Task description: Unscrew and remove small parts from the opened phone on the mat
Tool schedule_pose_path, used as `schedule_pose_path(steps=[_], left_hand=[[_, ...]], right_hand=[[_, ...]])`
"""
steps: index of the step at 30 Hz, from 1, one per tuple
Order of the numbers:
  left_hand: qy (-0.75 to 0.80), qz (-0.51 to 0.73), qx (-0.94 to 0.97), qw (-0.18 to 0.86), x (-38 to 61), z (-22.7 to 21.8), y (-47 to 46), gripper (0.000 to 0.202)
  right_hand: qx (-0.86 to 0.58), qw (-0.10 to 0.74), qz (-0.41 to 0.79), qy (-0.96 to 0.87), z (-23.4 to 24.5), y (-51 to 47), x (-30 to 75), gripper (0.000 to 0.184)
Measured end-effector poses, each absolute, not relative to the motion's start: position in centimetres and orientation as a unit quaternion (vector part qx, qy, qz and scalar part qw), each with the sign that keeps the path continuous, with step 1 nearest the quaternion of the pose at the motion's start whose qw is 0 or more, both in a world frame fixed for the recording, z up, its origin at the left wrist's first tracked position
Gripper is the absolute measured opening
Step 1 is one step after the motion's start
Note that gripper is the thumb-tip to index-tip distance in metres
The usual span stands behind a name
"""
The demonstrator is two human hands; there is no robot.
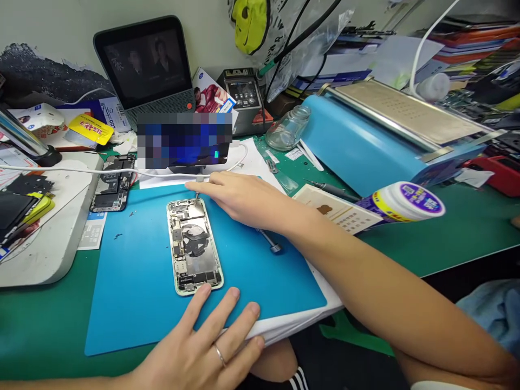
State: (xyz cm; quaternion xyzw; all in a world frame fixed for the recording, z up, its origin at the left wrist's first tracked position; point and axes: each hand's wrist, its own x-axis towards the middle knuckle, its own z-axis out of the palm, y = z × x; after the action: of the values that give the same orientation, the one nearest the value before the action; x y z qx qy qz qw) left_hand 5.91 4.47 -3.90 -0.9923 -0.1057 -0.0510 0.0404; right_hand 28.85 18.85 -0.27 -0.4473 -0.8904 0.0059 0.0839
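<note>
An opened smartphone (194,245), its back off and its boards and shields bare, lies lengthwise on a blue work mat (134,292) spread over the green tabletop (467,227). The right hand (239,197) reaches across from the right to the phone's far end. Its grip is pinched together on a thin metal tool (197,196), whose tip points down into the phone's top corner; whether this is tweezers or a small driver I cannot tell. The left hand (207,341) lies on the near edge of the mat with its grip apart, fingers spread and flat, holding nothing. Its forefinger touches the phone's near end, and a ring (220,355) sits on one finger. A small screwdriver (268,241) lies on the mat just beside the right wrist. Left of the mat lies another stripped phone frame (111,184), and behind it a screen device (146,59) stands upright. A glass jar (289,127) and a white bottle (402,203) lie tipped over on the right side.
</note>
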Motion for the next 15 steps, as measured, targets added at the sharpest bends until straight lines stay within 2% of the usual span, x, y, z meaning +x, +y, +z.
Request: schedule_pose_path(steps=[7,15], left_hand=[[-0.101,-0.058,-0.992,0.05,5.93,-3.92,4.69,0.052],[-0.102,-0.065,-0.991,0.048,5.89,-4.04,4.52,0.055]], right_hand=[[-0.467,0.061,0.013,-0.882,-0.07,19.28,28.3,0.032],[-0.472,0.053,0.013,-0.88,0.19,19.27,28.68,0.025]])
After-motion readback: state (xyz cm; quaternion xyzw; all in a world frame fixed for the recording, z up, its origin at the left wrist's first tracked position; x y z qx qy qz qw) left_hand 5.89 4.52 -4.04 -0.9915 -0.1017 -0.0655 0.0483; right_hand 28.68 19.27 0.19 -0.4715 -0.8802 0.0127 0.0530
